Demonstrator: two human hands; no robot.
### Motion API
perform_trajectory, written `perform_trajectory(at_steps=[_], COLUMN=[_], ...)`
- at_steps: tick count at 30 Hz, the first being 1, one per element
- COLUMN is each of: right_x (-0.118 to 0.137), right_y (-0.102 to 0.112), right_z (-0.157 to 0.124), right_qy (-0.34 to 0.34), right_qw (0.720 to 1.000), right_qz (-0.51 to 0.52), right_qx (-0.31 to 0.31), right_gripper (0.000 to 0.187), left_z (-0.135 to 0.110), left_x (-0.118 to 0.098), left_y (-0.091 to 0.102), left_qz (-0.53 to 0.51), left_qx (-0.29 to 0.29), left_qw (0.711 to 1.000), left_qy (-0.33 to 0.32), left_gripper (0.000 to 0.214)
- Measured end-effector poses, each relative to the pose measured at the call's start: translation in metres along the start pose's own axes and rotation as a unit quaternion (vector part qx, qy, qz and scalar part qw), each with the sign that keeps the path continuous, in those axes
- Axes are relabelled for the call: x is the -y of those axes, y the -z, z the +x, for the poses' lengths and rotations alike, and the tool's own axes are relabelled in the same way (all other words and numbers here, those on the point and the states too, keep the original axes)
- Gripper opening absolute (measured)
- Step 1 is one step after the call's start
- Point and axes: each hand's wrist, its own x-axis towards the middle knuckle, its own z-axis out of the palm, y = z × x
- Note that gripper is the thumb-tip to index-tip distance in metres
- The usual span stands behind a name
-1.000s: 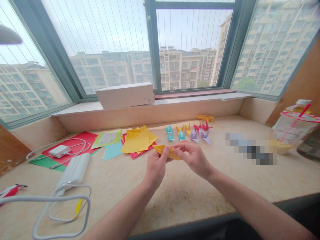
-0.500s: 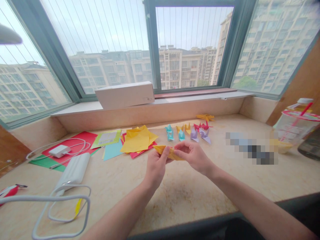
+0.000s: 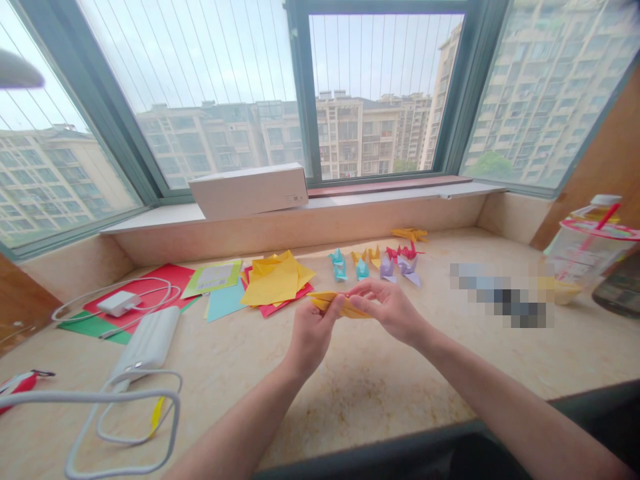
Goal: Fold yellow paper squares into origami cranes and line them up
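A folded piece of yellow origami paper is held up over the stone counter between both hands. My left hand pinches its left part, thumb on top. With thumb and fingers, my right hand grips the right part; the fingers cover some of the folds. Beyond the hands stand several small folded paper cranes: blue, purple, orange and red. Left of them lies a pile of yellow paper sheets with red sheets beneath.
On the left are a white power bank with cables, a white charger and red paper. A white box rests on the window ledge. At right stand a plastic cup with a red straw and a blurred-out object.
The left thumb has shifted slightly right along the yellow paper, and the paper's left end looks more opened. Both hands keep their grip in nearly the same place.
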Motion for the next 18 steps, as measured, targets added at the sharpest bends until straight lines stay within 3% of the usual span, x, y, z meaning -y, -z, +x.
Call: perform_trajectory(at_steps=[5,10,14,18], right_x=[-0.0007,0.0014,-0.0003,-0.0046], right_y=[-0.0019,-0.0024,-0.0036,-0.0041], right_z=[-0.0004,-0.0021,-0.0026,-0.0013], right_qy=[0.044,0.063,0.015,-0.092], right_qw=[0.998,0.997,0.998,0.992], right_qz=[-0.050,-0.054,-0.036,0.066], right_qx=[-0.016,0.006,0.049,0.059], right_gripper=[0.018,0.014,0.018,0.029], left_z=[-0.0007,0.0033,0.0075,0.0072], left_x=[0.0032,0.0074,0.0070,0.0048], left_y=[-0.0001,0.0021,0.0054,0.0048], left_qz=[0.005,0.002,0.040,-0.032], left_qx=[-0.009,-0.009,-0.004,0.034], left_qw=[1.000,1.000,0.999,0.997], left_qy=[-0.004,0.012,0.019,0.066], left_gripper=[0.029,0.036,0.039,0.044])
